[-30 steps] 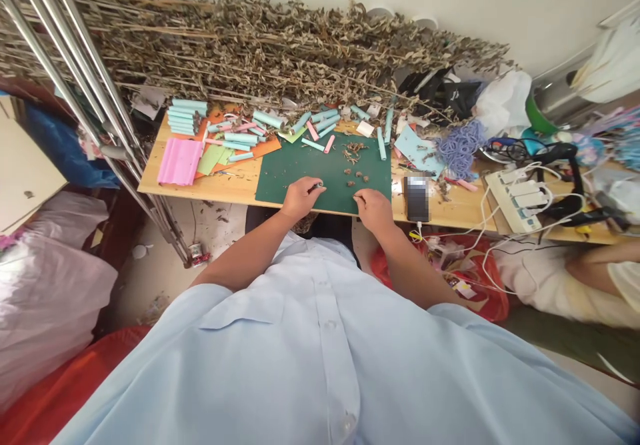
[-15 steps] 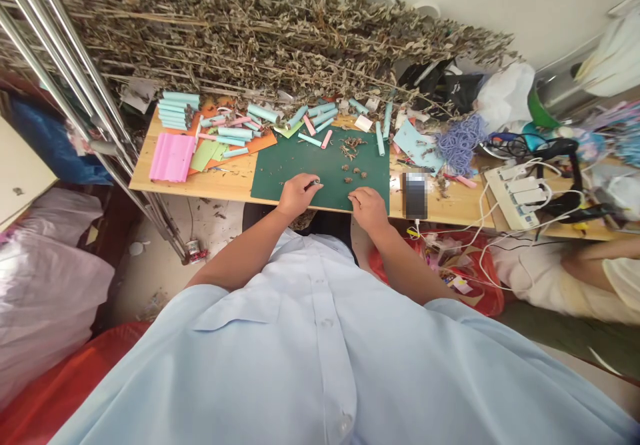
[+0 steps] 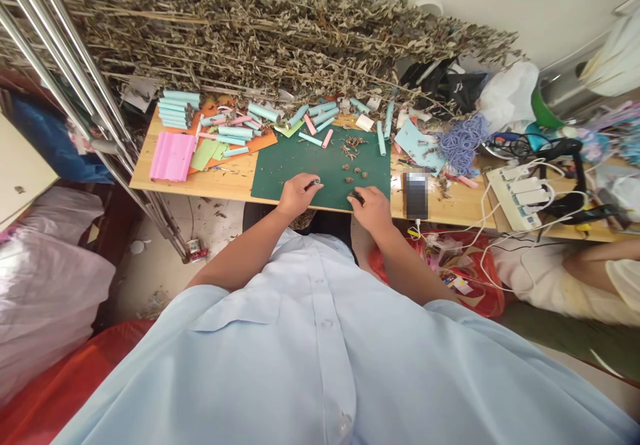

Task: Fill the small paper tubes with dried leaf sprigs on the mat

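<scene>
My left hand (image 3: 296,193) is closed at the near side of a green cutting mat (image 3: 310,165). Held between thumb and fingers is a small paper tube (image 3: 316,181), mostly hidden, with a dark end showing. My right hand (image 3: 371,206) rests low at the mat's right edge, thumb and fingertips curled toward each other. A dark bit, perhaps dried leaf, shows at those fingertips, too small to make out. Just beyond lie several small clumps of dried leaf (image 3: 349,179) and a loose pile of dried leaf (image 3: 353,143). Blue paper tubes (image 3: 233,133) and a pink paper tube (image 3: 327,139) lie around the mat.
Bundles of dried plants (image 3: 280,38) line the back. Pink paper (image 3: 173,157) sits left; a phone (image 3: 415,195), purple cord (image 3: 461,143) and power strip (image 3: 517,195) sit right. Metal poles (image 3: 85,65) rise at left. Another person's arm (image 3: 595,268) shows at far right.
My right hand has shifted slightly, its thumb and fingertips now drawn around a dark bit at the mat's near right. My left hand stays in place with the paper tube.
</scene>
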### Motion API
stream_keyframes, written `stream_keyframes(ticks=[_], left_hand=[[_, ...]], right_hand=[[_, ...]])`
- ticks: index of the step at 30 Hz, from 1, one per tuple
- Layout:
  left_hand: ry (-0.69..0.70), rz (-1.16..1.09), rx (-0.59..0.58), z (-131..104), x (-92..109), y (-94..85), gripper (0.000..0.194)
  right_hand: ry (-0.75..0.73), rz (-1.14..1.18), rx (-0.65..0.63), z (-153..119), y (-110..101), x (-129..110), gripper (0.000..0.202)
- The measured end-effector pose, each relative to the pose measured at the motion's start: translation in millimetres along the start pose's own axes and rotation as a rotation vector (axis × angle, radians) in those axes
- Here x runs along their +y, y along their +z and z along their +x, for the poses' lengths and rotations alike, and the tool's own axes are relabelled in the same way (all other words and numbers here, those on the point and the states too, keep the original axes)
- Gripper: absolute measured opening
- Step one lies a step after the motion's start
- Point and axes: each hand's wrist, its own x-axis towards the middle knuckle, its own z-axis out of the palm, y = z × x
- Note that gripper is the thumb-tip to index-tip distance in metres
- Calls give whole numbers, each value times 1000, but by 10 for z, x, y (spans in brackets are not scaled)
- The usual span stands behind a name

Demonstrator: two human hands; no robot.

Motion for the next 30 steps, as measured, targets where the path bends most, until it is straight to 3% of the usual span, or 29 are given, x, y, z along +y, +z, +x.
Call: stream_keyframes(ticks=[11,18,26,30], left_hand=[[17,11,-7,3,9,-4,13],[47,29,1,0,-32,18,14],[61,44,-2,0,-60,34,14],[70,18,5,1,-42,30,14]], right_hand=[[60,34,-33,84,37,-80,20],[1,-71,-121,101,-15,-104,22],[54,28,-74,55,-40,-91,16],[74,0,-62,65,-35,-138,24]])
